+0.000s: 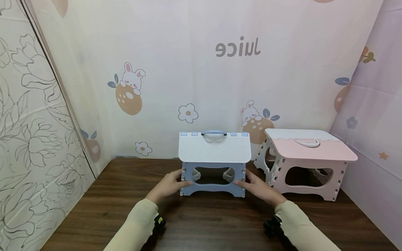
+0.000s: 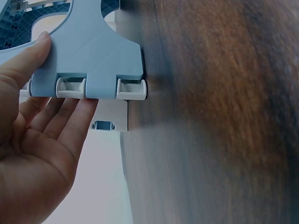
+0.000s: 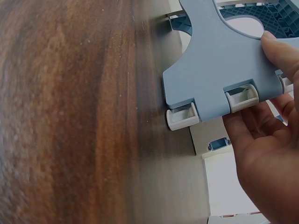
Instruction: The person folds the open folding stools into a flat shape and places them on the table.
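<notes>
A folding step stool (image 1: 215, 149) with a white ribbed top, blue front panel and blue carry handle (image 1: 214, 132) stands upright and unfolded on the wooden table. My left hand (image 1: 169, 183) grips its left side, thumb on the front of the blue panel (image 2: 93, 51) and fingers behind the hinged edge. On the opposite side my right hand (image 1: 259, 188) holds the panel (image 3: 210, 70) the same way, thumb in front and fingers curled behind. White hinge pieces (image 3: 183, 116) line the panel's edge. The stool's back legs are mostly hidden.
A larger pink and white folding stool (image 1: 314, 148) stands unfolded just to the right, near my right hand. A printed curtain (image 1: 163, 87) hangs behind the table (image 1: 201, 223), with further patterned cloth on both sides.
</notes>
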A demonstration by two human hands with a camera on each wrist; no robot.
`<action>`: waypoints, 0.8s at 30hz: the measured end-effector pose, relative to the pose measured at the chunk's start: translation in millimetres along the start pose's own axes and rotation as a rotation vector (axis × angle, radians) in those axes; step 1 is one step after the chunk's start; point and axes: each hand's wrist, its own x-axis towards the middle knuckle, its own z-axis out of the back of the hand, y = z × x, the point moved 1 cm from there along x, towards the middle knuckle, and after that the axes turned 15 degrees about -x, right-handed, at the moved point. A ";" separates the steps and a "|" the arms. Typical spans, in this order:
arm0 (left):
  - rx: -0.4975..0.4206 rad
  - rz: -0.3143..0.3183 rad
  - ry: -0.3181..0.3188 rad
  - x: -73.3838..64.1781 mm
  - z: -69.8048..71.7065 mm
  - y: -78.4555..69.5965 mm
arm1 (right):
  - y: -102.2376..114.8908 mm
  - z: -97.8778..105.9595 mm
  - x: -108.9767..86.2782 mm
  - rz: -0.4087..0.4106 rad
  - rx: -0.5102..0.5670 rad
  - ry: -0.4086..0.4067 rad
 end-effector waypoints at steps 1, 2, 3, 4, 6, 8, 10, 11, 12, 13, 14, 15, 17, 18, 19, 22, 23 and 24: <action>0.001 0.001 0.000 0.0 0.0 0.3 | 0.2 0.0 -0.1 -0.002 -0.001 0.001; 0.000 0.001 0.000 0.0 0.0 0.5 | 0.4 0.1 -0.2 -0.005 0.001 0.002; 0.003 0.002 -0.001 0.1 -0.1 0.7 | 0.5 0.1 -0.3 -0.008 0.000 0.002; 0.003 0.001 -0.002 0.1 -0.1 0.6 | 0.7 0.2 -0.4 -0.009 0.003 0.003; 0.004 0.000 -0.003 0.0 -0.2 0.6 | 0.8 0.3 -0.5 -0.008 0.008 0.008; 0.004 0.001 -0.004 -0.2 -0.3 0.5 | 0.7 0.3 -0.6 -0.008 0.010 0.009; 0.002 -0.005 -0.002 -0.2 -0.5 0.4 | 0.3 0.2 -0.5 -0.004 0.014 0.013; 0.002 -0.009 0.000 -0.1 -0.5 0.6 | 0.0 0.2 -0.5 -0.004 0.015 0.014; 0.001 -0.011 0.001 0.1 -0.6 0.8 | -0.3 0.1 -0.4 -0.003 0.015 0.016; 0.001 -0.015 0.003 0.3 -0.7 1.2 | -0.5 -0.1 -0.3 -0.002 0.016 0.016; 0.002 -0.020 0.005 0.5 -0.8 1.5 | -1.0 -0.3 0.0 0.002 0.017 0.018; 0.004 -0.029 0.005 0.7 -1.0 1.5 | -1.4 -0.6 0.4 0.006 0.017 0.017; 0.011 -0.037 0.004 1.3 -1.2 1.7 | -2.2 -1.3 1.3 0.015 0.013 0.012; 0.015 -0.041 0.003 1.5 -1.4 1.5 | -2.8 -1.5 1.8 0.021 0.011 0.011; 0.018 -0.046 0.001 1.7 -1.5 1.4 | -3.1 -1.8 2.3 0.025 0.009 0.008; 0.027 -0.051 -0.003 2.4 -1.6 0.8 | -4.0 -2.0 3.3 0.033 0.006 0.002; 0.026 -0.052 -0.002 2.3 -1.6 0.9 | -4.0 -2.1 3.2 0.031 0.006 0.002; 0.023 -0.052 -0.001 2.2 -1.6 0.7 | -4.1 -2.1 3.1 0.030 0.005 0.003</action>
